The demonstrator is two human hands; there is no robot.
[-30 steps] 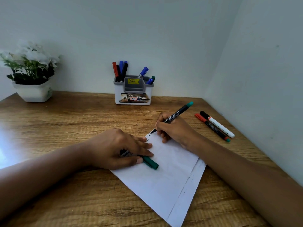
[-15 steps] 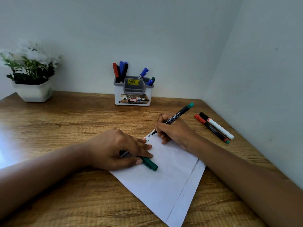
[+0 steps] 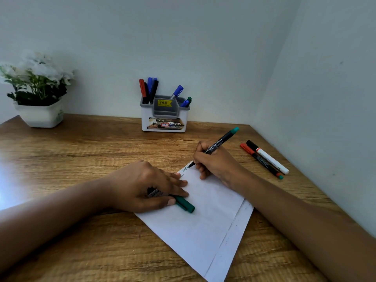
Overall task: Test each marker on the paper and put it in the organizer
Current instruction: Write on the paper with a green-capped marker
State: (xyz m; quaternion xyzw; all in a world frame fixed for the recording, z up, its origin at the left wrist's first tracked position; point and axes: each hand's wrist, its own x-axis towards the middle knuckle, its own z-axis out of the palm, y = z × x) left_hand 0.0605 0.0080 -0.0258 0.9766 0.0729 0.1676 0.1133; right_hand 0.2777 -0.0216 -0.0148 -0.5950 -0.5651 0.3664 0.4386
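your right grip (image 3: pixel 215 161) pinches the green marker (image 3: pixel 217 144), tip on the paper's (image 3: pixel 203 224) far corner to test its ink. your left grip (image 3: pixel 142 186) pins the paper's left edge steady and clasps the cap (image 3: pixel 184 204), ready for recapping. the organizer (image 3: pixel 164 119) stands beyond the paper.

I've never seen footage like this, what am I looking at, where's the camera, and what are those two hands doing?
No machine here: a person wears one wide-angle camera on the head, so you look down along their arms. The right hand grips a green marker, its tip on the paper. The left hand rests on the paper and pinches a green-ended piece, mostly hidden under it. Two more markers lie on the wooden desk to the right. At the back stand an organizer holding markers and a potted plant.
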